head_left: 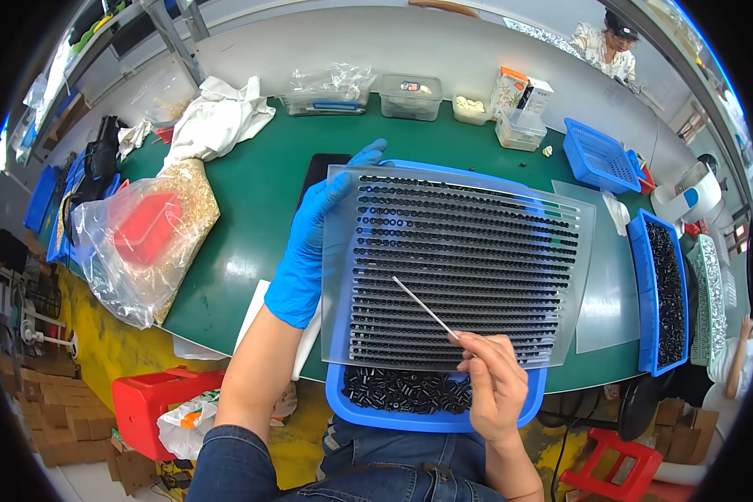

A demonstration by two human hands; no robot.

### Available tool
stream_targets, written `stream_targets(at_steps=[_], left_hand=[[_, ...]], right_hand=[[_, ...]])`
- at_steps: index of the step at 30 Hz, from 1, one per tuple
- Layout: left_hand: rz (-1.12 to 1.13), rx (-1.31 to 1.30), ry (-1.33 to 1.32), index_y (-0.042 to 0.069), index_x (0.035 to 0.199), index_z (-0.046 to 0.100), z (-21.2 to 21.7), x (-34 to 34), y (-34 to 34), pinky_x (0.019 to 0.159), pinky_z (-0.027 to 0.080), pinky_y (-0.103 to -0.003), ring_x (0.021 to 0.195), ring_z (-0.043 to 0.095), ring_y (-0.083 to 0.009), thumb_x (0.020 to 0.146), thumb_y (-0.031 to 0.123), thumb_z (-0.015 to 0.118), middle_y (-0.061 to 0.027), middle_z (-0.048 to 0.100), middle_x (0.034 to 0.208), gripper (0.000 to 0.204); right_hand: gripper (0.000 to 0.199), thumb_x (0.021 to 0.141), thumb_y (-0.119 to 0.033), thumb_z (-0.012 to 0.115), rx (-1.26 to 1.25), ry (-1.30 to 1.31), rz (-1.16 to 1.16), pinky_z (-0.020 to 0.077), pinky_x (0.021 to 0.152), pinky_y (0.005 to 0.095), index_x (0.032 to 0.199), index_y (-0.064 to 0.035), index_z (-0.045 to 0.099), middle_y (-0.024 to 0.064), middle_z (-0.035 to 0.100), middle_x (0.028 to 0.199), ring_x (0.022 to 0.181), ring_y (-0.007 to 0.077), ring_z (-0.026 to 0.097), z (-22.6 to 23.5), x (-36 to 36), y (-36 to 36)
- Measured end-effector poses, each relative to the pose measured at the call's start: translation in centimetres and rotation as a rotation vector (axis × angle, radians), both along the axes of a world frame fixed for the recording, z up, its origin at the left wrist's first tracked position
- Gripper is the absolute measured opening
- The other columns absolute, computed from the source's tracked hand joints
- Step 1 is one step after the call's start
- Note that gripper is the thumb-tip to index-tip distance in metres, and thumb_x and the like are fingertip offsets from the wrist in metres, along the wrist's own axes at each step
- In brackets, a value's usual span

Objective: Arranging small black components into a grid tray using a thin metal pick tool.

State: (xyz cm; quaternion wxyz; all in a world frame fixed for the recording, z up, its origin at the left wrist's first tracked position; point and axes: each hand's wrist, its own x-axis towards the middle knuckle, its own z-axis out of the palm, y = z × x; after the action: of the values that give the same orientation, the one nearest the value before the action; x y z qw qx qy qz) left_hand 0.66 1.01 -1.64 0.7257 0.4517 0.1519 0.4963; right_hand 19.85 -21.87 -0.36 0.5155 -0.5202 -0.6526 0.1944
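Note:
My left hand [315, 217], in a blue glove, grips the left edge of a translucent plastic plate [336, 293]. Many rows of small black cylindrical parts [468, 276] line this plate. Between the bare fingers of my right hand [494, 376], a thin whitish stick [427, 309] points up and left, over the rows; whether its tip touches them I cannot tell. Under the plate is a blue tray [333, 389], and loose black parts [406, 391] show in it below the plate's near edge.
A bag of golden granules [197, 197] with a red scoop-like piece [147, 226] sits at left. Along the back stand clear boxes [410, 99]. At right are a blue basket [598, 159] and a blue bin [647, 293] of black parts. A person [607, 50] sits beyond the partition.

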Motion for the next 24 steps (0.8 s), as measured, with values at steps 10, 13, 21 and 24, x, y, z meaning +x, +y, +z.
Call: stream_targets(at_steps=[10, 13, 21, 24], left_hand=[[0.037, 0.009, -0.023, -0.011, 0.138, 0.047, 0.1, 0.3, -0.3, 0.116, 0.032, -0.039, 0.137, 0.044, -0.0257, 0.095, 0.034, 0.06, -0.0145, 0.035, 0.156, 0.064], [0.023, 0.001, -0.039, -0.011, 0.138, 0.047, 0.4, 0.3, -0.4, 0.116, 0.032, -0.04, 0.137, 0.044, -0.0262, 0.096, 0.034, 0.06, -0.0151, 0.035, 0.156, 0.063], [0.001, -0.048, -0.077, -0.01, 0.138, 0.047, -0.1, 0.2, 0.0, 0.116, 0.032, -0.041, 0.138, 0.043, -0.0271, 0.096, 0.033, 0.059, -0.0166, 0.034, 0.156, 0.062], [0.017, -0.021, -0.058, -0.01, 0.138, 0.047, 0.2, 0.4, -0.2, 0.116, 0.032, -0.042, 0.138, 0.042, -0.0271, 0.096, 0.034, 0.059, -0.0167, 0.034, 0.156, 0.062]], right_hand=[[0.024, 0.1, -0.009, 0.053, -0.023, 0.15, -0.121, 0.0502, 0.066, 0.0258, 0.113, 0.0067, 0.066, 0.0176, 0.07, 0.107, 0.082, 0.0163, 0.057, -0.1, 2.6, -1.7], [0.024, 0.1, -0.009, 0.053, -0.016, 0.146, -0.138, 0.0494, 0.066, 0.0259, 0.113, 0.0067, 0.066, 0.0175, 0.07, 0.107, 0.081, 0.0162, 0.057, -0.3, 3.3, -2.1], [0.024, 0.1, -0.009, 0.053, -0.026, 0.183, -0.188, 0.0493, 0.067, 0.0263, 0.113, 0.0066, 0.065, 0.0173, 0.07, 0.107, 0.078, 0.0163, 0.058, -0.2, 4.6, -3.2], [0.024, 0.099, -0.009, 0.053, -0.033, 0.199, -0.205, 0.0494, 0.067, 0.0263, 0.113, 0.0066, 0.066, 0.0175, 0.07, 0.106, 0.077, 0.0165, 0.058, -0.3, 4.6, -3.3]])
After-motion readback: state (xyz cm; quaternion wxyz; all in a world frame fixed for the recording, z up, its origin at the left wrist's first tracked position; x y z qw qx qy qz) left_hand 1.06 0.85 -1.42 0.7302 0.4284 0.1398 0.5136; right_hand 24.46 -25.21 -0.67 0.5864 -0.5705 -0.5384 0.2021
